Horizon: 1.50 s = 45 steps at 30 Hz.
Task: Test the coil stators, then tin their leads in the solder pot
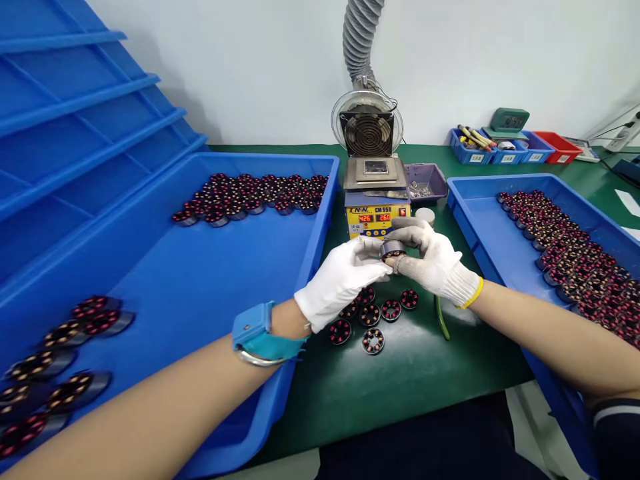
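Observation:
Both my gloved hands meet above the green mat, in front of the solder station. My left hand [340,279] and my right hand [434,261] together pinch one small round motor stator [393,251] with copper windings. A blue wrist strap [257,331] sits on my left wrist. Just below my hands, several loose stators [373,319] lie on the green mat [400,373]. A green-handled tool [442,318] lies beside them, under my right wrist.
A big blue tray [200,280] on the left holds stators at its far edge and near corner. Another blue tray [487,230] on the right holds many more. Behind stand a yellow solder station [376,217], a fume extractor fan [367,130], a small grey parts dish [425,181] and small bins [505,150]. Stacked blue trays [60,113] lean at far left.

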Each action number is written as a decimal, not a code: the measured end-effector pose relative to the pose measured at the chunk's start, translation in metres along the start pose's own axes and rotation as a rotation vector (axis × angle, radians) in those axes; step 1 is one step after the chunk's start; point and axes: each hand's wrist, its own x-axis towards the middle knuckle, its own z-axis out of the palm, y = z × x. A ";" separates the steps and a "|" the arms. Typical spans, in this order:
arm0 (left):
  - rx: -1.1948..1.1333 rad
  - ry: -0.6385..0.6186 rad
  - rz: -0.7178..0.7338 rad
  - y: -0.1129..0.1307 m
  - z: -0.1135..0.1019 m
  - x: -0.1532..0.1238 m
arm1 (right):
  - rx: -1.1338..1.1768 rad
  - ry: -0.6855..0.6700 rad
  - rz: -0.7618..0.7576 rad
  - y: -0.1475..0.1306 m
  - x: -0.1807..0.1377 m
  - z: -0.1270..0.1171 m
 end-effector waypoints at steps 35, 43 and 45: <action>1.015 0.179 0.556 -0.016 0.000 0.001 | 0.379 -0.219 0.323 0.007 0.006 0.006; 0.832 0.175 0.205 0.001 -0.004 0.001 | 0.110 -0.045 0.158 0.001 -0.004 0.001; 0.572 -0.004 0.077 0.008 -0.013 0.002 | 0.106 -0.025 0.157 0.002 -0.003 -0.001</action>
